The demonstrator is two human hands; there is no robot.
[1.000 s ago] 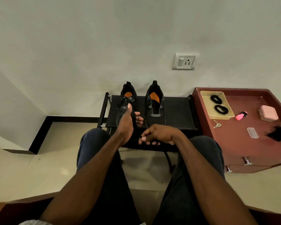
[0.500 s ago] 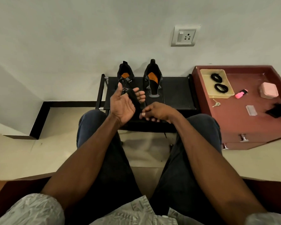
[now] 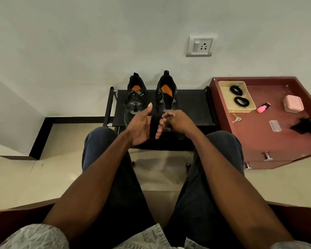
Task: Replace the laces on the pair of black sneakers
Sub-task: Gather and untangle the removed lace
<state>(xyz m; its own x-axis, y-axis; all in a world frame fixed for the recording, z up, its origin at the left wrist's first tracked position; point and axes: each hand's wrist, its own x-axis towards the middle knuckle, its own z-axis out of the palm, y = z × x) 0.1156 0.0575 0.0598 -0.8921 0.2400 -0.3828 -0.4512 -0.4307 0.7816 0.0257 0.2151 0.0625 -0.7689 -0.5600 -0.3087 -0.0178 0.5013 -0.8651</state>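
The pair of black sneakers [image 3: 151,97] stood side by side on a low black rack [image 3: 192,108] in the upper middle of the frame, heels toward the wall. The left-hand sneaker [image 3: 136,103] still carried its lace; the right-hand sneaker [image 3: 166,94] looked open, with its orange insole exposed, so I judged its lace was already out.

Just below them, the left hand [image 3: 142,126] was turned palm up with its fingers [image 3: 159,130] curled around a bundle of black lace [image 3: 153,127]. The right hand [image 3: 176,120] was just beside it, its fingers bent and pinched at the bundle's top. I judged it was winding the lace, though the thread between the two hands was too dark to follow.

To the right, a tan tray [image 3: 224,92] on the red cabinet [image 3: 258,137] held two coiled black laces [image 3: 238,95], probably the replacements.

The risk here was that the bundle could slip and uncoil if the left hand relaxed. Another risk was confusion: old and new laces were both black, so a removed one set near the tray could be threaded back by mistake.
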